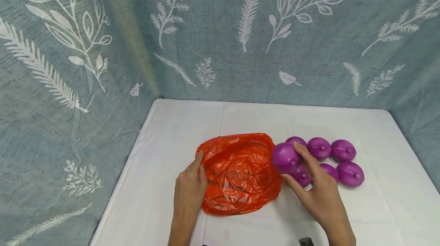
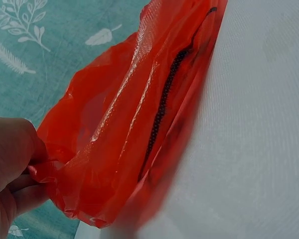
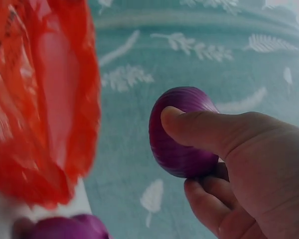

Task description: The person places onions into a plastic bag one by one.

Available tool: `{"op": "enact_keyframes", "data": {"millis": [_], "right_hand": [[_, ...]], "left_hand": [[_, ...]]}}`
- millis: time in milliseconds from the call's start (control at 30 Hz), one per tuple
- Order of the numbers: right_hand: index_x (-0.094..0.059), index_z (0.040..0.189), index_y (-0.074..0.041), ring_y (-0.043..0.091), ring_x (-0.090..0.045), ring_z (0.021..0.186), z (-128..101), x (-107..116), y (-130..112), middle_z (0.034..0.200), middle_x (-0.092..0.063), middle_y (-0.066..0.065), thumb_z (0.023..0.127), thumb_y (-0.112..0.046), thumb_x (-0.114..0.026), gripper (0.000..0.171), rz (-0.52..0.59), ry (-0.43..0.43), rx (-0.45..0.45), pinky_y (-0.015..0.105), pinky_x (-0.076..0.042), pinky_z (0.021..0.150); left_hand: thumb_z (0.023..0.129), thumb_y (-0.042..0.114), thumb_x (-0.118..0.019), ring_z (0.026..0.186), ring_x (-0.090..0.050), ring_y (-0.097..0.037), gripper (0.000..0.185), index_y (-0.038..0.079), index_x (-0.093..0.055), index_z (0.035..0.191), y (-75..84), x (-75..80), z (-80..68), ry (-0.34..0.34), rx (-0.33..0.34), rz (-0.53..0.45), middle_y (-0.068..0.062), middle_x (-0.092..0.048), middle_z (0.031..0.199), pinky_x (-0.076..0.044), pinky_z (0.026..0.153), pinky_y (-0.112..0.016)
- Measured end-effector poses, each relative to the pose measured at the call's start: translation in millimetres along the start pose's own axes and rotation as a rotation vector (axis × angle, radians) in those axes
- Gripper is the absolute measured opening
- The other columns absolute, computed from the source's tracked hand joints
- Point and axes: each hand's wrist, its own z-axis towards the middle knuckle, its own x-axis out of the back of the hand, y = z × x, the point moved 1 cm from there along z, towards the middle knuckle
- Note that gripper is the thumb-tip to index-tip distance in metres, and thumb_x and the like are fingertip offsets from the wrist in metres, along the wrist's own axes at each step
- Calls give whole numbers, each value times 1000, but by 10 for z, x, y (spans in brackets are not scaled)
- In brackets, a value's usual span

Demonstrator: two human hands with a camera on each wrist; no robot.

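Observation:
An orange-red plastic bag (image 1: 237,177) with dark print lies on the white table, its mouth spread wide. My left hand (image 1: 190,185) pinches the bag's left rim between thumb and fingers; the left wrist view shows the gathered film (image 2: 55,174) in that grip. Between the thumb and fingers of my right hand (image 1: 317,185) is a purple onion (image 1: 284,157), raised beside the bag's right rim. In the right wrist view the held onion (image 3: 182,134) is apart from the bag (image 3: 65,99). Part of the bag's inside is hidden by folds.
Several more purple onions (image 1: 350,174) sit grouped on the table to the bag's right, some partly behind my right hand. A small dark object (image 1: 306,241) shows at the bottom edge. Leaf-patterned blue-green cloth (image 1: 220,39) hangs behind the white table (image 1: 178,123).

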Motion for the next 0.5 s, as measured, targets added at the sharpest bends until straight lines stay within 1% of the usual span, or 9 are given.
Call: {"op": "enact_keyframes", "data": {"millis": [67, 133, 233, 267, 333, 433, 500], "right_hand": [[-45, 161, -25, 30, -69, 123, 26, -95, -25, 148, -65, 7, 74, -2, -95, 103, 19, -39, 24, 7, -39, 105], [-45, 161, -24, 28, -69, 124, 49, -195, -45, 152, -61, 4, 77, -3, -94, 100, 38, -76, 50, 14, -47, 103], [-45, 161, -24, 26, -67, 128, 74, -331, -75, 153, -60, 2, 81, -8, -93, 94, 65, -122, 53, 33, -56, 101], [-46, 160, -24, 26, -67, 128, 81, -373, -83, 152, -61, 2, 82, -11, -92, 92, 69, -137, 43, 39, -57, 100], [-46, 160, -25, 27, -66, 129, 94, -454, -101, 150, -63, 3, 84, -17, -92, 89, 81, -169, 12, 47, -57, 100], [-47, 159, -25, 29, -64, 131, 122, -575, -119, 148, -64, 4, 86, -21, -91, 85, 107, -209, -29, 50, -55, 103], [-47, 158, -24, 29, -64, 131, 152, -661, -125, 148, -64, 5, 86, -21, -91, 84, 117, -222, -37, 49, -55, 104]], "left_hand": [[100, -2, -65, 71, -71, -19, 40, -3, -66, 140, 8, 0, -4, 2, 3, 5, -23, -77, 114, -60, 59, -30], [100, -2, -65, 70, -71, -19, 40, -4, -66, 140, 12, -2, -8, 3, 6, 8, -23, -77, 113, -59, 58, -30], [100, -1, -65, 71, -71, -20, 40, -3, -66, 140, 15, -3, -13, 0, 9, 8, -22, -78, 112, -60, 60, -31], [100, -1, -65, 72, -72, -20, 40, -3, -66, 140, 16, -4, -14, -2, 10, 7, -22, -78, 112, -61, 60, -32], [100, 0, -65, 74, -74, -21, 40, -3, -66, 140, 14, -7, -16, -8, 16, 6, -22, -77, 113, -62, 62, -33], [100, 1, -66, 81, -77, -24, 39, -3, -66, 140, 9, -9, -13, -8, 20, 10, -22, -77, 114, -64, 67, -36], [100, 1, -66, 80, -76, -23, 39, -3, -67, 139, 2, -9, -8, -5, 20, 8, -22, -77, 114, -64, 66, -36]]}}
